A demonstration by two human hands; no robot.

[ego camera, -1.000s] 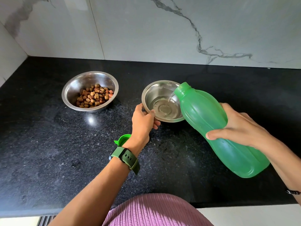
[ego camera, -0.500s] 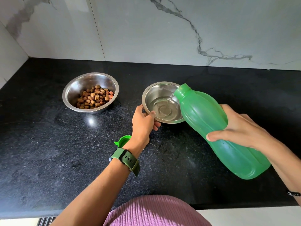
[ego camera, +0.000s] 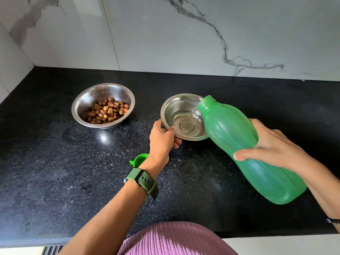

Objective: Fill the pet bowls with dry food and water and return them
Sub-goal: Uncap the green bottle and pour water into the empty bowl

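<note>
Two hands busy: left hand (ego camera: 161, 138) pinches water bowl (ego camera: 184, 116) rim at 8 o'clock; right hand (ego camera: 272, 146) grips tilted green bottle (ego camera: 244, 144). Overtilting risks splashing the worktop (ego camera: 55, 172).

Shiny steel bowls (ego camera: 103, 105); translucent green plastic bottle (ego camera: 244, 148); glossy speckled black stone counter (ego camera: 55, 172)

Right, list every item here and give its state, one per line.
Food bowl: holds dry kibble.
Water bowl: partly filled.
Green bottle: uncapped, tilted, pouring.
Cap: off, lying on counter.
Left hand: grips water bowl's rim.
Right hand: holds bottle.
</note>
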